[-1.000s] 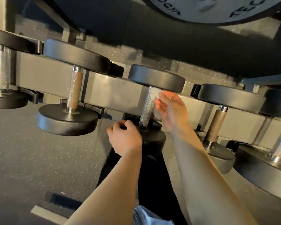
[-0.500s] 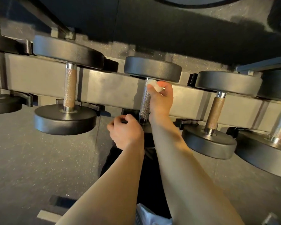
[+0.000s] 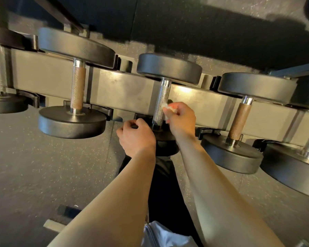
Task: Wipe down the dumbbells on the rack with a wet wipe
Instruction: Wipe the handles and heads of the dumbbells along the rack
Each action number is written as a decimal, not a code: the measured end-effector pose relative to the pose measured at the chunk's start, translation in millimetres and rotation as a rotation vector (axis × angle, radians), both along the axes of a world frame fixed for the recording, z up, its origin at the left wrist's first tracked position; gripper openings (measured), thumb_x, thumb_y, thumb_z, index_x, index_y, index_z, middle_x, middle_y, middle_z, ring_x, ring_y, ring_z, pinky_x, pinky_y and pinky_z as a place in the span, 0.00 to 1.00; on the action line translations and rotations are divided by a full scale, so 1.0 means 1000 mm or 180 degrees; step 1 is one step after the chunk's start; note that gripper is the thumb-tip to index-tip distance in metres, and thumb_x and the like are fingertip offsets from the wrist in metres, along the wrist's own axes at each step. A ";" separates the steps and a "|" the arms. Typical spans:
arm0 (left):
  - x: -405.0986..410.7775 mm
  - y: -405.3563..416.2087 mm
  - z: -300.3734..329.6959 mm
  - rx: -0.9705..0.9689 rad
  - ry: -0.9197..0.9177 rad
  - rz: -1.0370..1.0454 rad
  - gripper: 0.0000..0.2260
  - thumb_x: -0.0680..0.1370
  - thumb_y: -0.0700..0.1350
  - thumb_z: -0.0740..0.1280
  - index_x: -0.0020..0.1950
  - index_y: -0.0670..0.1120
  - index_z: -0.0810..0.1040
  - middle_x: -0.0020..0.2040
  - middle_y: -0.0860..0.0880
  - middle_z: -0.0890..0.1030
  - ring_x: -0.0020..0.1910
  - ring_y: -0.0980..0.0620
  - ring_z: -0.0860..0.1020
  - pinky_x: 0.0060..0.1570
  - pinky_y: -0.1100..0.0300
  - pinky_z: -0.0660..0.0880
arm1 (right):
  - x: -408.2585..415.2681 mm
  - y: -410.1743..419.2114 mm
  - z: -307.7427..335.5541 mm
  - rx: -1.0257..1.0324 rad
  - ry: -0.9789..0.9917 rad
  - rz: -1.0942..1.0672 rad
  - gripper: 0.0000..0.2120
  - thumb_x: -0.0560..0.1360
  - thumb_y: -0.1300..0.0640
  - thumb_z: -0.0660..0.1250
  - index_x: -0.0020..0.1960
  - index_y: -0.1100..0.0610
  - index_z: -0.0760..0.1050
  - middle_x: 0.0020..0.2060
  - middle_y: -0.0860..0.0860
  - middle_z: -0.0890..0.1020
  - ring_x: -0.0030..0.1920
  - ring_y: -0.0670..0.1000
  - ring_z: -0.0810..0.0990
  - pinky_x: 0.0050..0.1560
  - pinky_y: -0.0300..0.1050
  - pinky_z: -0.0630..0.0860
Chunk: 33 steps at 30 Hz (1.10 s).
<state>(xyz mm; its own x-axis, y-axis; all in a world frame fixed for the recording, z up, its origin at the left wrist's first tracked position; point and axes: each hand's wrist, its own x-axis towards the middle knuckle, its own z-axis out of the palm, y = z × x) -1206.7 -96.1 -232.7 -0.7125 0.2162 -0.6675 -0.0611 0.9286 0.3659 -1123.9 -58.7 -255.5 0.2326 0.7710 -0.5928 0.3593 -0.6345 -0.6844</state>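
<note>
You're looking down at a long dark rack (image 3: pixel 128 90) with a row of black dumbbells seated across it, heads front and back, knurled handles bridging the rail. The middle dumbbell (image 3: pixel 169 70) is the one in hand: near head is under your wrists, far head is past the rail, and its steel handle (image 3: pixel 161 102) shows between them. Neighbour on the left (image 3: pixel 73 120) and neighbour on the right (image 3: pixel 232 152) have brownish handles, probably rust or grime, so expect more passes there. Your left hand (image 3: pixel 136 138) is curled onto the near head's edge, looks like bracing; can't see what the fingertips grip. Your right hand (image 3: pixel 181 116) is pinching the wet wipe (image 3: pixel 165 106), bunched small, pressed on the right side of the handle's lower half. Handling: dumbbell is heavy and rigid, and I'd guess it won't shift in the cradle, so don't lift, just rotate it by the head. The wipe is limp and wet and looks thin, so the knurling may snag or shred it; wrap it round the handle and stroke lengthwise, refold when dirty
</note>
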 end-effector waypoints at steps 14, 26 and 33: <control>0.001 0.001 0.000 -0.0037 0.0101 0.0019 0.06 0.79 0.49 0.58 0.51 0.52 0.73 0.61 0.48 0.72 0.55 0.46 0.72 0.51 0.56 0.62 | -0.017 0.043 0.008 -0.0147 0.1849 -0.2206 0.07 0.73 0.67 0.69 0.40 0.57 0.76 0.37 0.51 0.80 0.37 0.46 0.78 0.35 0.33 0.76; 0.002 0.001 0.000 -0.0056 0.0097 -0.0025 0.07 0.80 0.49 0.57 0.52 0.51 0.74 0.63 0.48 0.71 0.56 0.45 0.73 0.50 0.56 0.62 | -0.003 0.039 0.014 -0.0079 0.1565 -0.2007 0.07 0.72 0.67 0.71 0.38 0.58 0.77 0.38 0.51 0.81 0.42 0.48 0.80 0.45 0.37 0.79; 0.001 -0.001 -0.003 -0.0015 0.0117 0.0015 0.05 0.80 0.49 0.58 0.50 0.52 0.72 0.62 0.48 0.71 0.57 0.44 0.74 0.50 0.55 0.64 | -0.034 0.029 0.003 0.0537 0.1132 -0.1965 0.08 0.72 0.68 0.71 0.43 0.56 0.77 0.39 0.47 0.79 0.41 0.45 0.77 0.50 0.43 0.76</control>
